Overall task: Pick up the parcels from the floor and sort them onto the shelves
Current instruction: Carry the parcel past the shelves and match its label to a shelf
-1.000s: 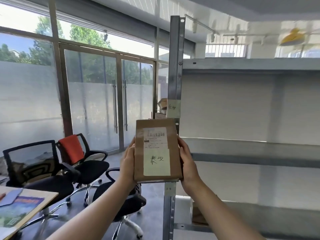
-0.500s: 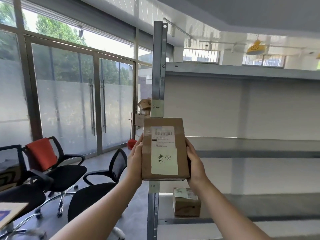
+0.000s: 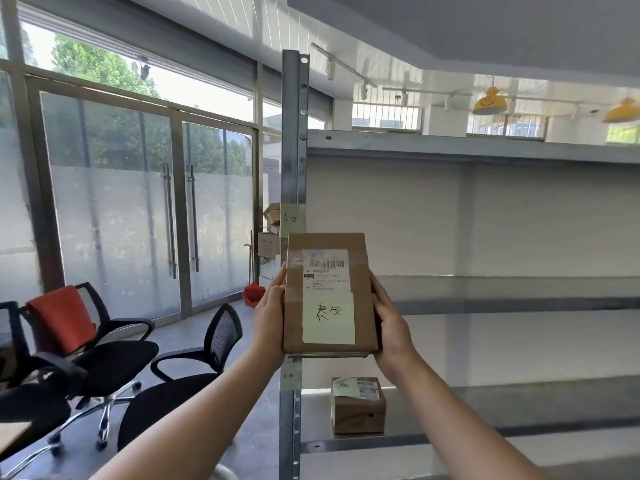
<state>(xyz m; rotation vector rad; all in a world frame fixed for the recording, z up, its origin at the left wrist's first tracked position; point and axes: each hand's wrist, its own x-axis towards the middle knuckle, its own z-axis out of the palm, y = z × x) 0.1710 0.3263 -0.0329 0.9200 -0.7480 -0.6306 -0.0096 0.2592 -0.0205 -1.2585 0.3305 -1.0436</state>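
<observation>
Shelf post (image 3: 294,150) stands behind the parcel (image 3: 329,292) gripped between left hand (image 3: 272,320) and right hand (image 3: 393,327), chairs (image 3: 104,358) leftward.

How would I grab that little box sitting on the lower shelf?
Take the little box by its flat left and right sides, reaching in from the open front of the shelf. It sits flat and square-on, and the metal post stands close on its left, so the front is probably the easiest way in.

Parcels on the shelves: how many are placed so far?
1: a small brown parcel at the left end of the lower shelf, beside the post. The held parcel is not shelved yet. The shelves run past the frame, so more may be hidden.
</observation>
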